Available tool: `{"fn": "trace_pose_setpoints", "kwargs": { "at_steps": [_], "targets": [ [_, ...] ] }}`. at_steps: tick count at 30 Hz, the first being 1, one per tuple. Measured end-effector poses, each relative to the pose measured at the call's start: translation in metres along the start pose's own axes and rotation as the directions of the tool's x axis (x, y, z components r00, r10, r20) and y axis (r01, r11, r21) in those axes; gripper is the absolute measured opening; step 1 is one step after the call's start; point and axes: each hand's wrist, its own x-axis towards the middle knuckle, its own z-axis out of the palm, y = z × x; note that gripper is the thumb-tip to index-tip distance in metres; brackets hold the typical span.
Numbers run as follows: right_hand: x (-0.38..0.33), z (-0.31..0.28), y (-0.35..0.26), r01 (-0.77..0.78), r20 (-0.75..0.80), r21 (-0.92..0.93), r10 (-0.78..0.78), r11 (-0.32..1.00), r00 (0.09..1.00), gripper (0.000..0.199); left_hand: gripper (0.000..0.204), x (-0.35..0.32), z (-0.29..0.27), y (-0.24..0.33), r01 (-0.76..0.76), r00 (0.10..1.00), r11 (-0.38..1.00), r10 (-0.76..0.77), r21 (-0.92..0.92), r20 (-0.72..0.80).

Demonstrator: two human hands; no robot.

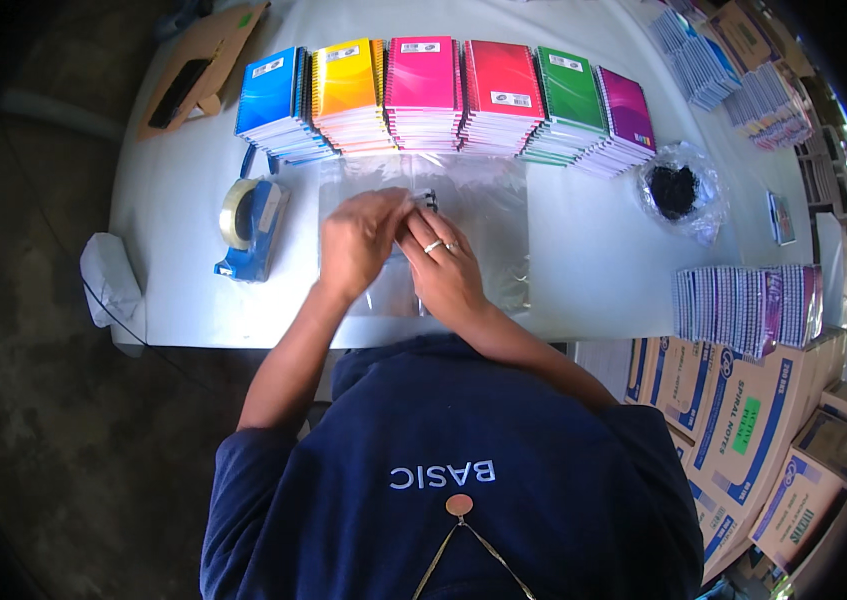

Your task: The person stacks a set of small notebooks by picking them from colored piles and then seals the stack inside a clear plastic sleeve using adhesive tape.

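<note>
Close together at the table's middle, both my hands work over clear plastic bags [498, 220] lying flat. My left hand [355, 240] is closed, its thumb and fingers pinched on a bit of clear plastic. Against those fingertips my right hand [446, 272], with rings on it, presses its fingers together on the same plastic. Small black marks show just beyond the fingertips. Beyond the bags stands a row of spiral notebook stacks: blue [271, 90], yellow [346, 80], pink [423, 75], red [501, 80], green [571, 90] and purple [628, 105]. The fingertips partly hide each other.
A blue tape dispenser [261, 235] stands left of the bags. Far left lies a cardboard piece [233, 45] with a dark phone-like object [181, 92]. Right are a plastic bag with black contents [673, 190] and more notebooks [743, 305]. Cartons [733, 430] are stacked beside the table.
</note>
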Motion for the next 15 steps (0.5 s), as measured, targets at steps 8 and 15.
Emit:
{"fn": "trace_pose_setpoints", "kwargs": {
  "at_steps": [8, 15],
  "targets": [
    [0.003, 0.007, 0.006, -0.077, -0.289, 0.448, 0.226, 0.891, 0.93, 0.051, 0.02, -0.025, 0.004, 0.005, -0.135, 0.989, 0.991, 0.135, -0.002, -0.058],
    [0.001, -0.003, 0.021, -0.096, 0.002, 0.352, 0.102, 0.931, 0.995, 0.057, 0.041, -0.052, -0.057, -0.037, -0.02, 0.982, 0.99, 0.046, 0.143, -0.182]
  ]
}}
